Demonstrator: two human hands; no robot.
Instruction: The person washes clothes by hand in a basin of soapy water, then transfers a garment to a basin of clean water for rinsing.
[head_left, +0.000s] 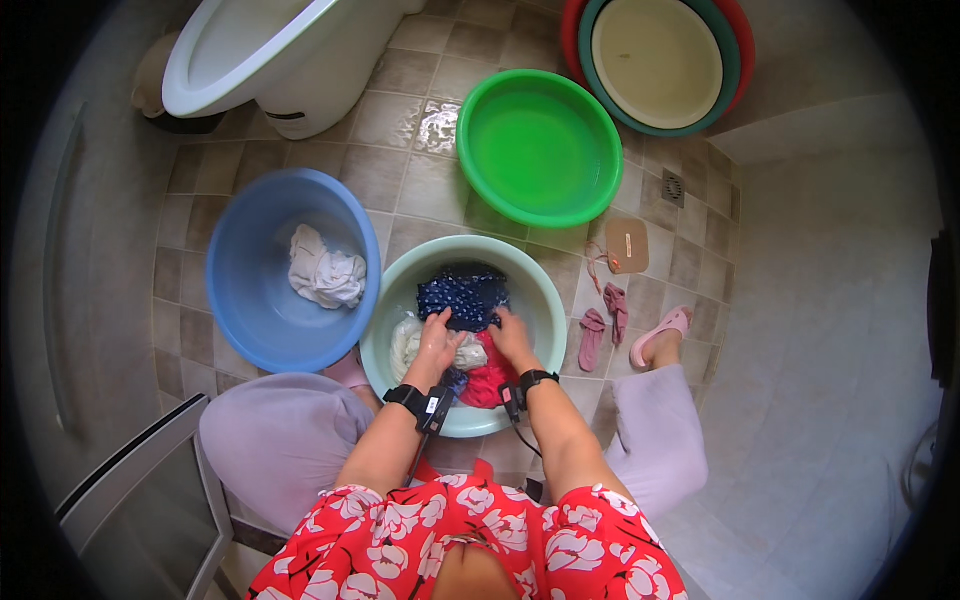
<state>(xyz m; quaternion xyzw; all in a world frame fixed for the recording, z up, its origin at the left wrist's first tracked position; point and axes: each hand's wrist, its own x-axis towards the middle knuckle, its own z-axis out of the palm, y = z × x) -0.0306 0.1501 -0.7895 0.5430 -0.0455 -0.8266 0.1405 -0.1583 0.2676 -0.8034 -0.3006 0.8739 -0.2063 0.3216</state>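
Both hands are inside a pale green basin [545, 290] that holds wet laundry. A navy cloth with white dots [462, 298] lies in its far part. My left hand [438, 348] rests at the cloth's near left edge, thumb and fingers apart. At the near right edge, the fingers of my right hand [511, 338] are closed on the same cloth. Red cloth [486, 378] lies under and beside my right hand. A white cloth [405, 342] sits left of my left hand, and a whitish piece [469, 352] shows between the hands.
A blue basin [232, 270] with a white garment [328, 268] touches the basin's left side. Beyond stand a green basin [540, 150] with water and stacked basins [658, 62]. Pink socks [592, 340] lie at right. A toilet [315, 75] stands far left, a glass-panelled door [150, 500] near left.
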